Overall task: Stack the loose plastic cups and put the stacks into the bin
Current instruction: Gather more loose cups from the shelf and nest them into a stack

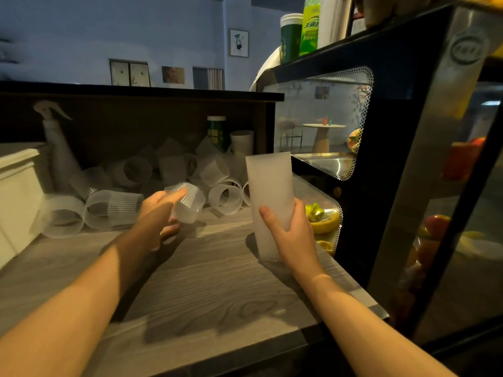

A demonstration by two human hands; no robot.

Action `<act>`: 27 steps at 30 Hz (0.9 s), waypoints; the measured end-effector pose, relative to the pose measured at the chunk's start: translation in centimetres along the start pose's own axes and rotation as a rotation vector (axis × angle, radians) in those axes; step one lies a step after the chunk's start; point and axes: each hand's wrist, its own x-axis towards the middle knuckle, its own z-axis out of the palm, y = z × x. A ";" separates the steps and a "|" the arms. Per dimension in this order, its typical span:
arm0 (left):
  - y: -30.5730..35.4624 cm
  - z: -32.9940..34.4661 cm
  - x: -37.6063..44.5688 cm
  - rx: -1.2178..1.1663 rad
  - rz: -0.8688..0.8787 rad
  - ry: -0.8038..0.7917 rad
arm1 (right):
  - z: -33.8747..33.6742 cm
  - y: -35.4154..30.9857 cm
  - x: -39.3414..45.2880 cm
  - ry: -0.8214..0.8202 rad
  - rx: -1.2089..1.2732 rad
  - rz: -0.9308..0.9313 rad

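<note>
On the grey wood-grain counter [190,281] I see my right hand [292,235] wrapped around a tall stack of cups [269,191], which stands upright with its base on the surface, close to the glass display case [381,148]. My left hand [158,216] grips a single ribbed cup [189,204], lifted off the counter and tilted. Behind both, a pile of loose cups [130,183] lies jumbled against the dark back panel, most on their sides. A spray bottle [58,148] stands at the pile's left, beside a white box [19,191].
</note>
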 end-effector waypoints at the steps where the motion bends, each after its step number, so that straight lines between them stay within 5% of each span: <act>1: 0.3 -0.7 -0.7 -0.033 0.036 -0.032 | 0.0 0.0 -0.1 0.002 0.014 0.011; 8: 3.0 -3.3 -4.1 -0.085 0.322 -0.043 | -0.1 0.0 -0.1 0.026 0.043 0.020; 15: 2.4 -4.9 -6.4 -0.221 0.452 0.000 | 0.3 -1.0 -1.2 -0.032 -0.349 -0.308; 27: 3.0 -4.5 -8.4 -0.050 0.714 -0.064 | 0.7 -0.9 -1.4 -0.117 -0.511 -0.578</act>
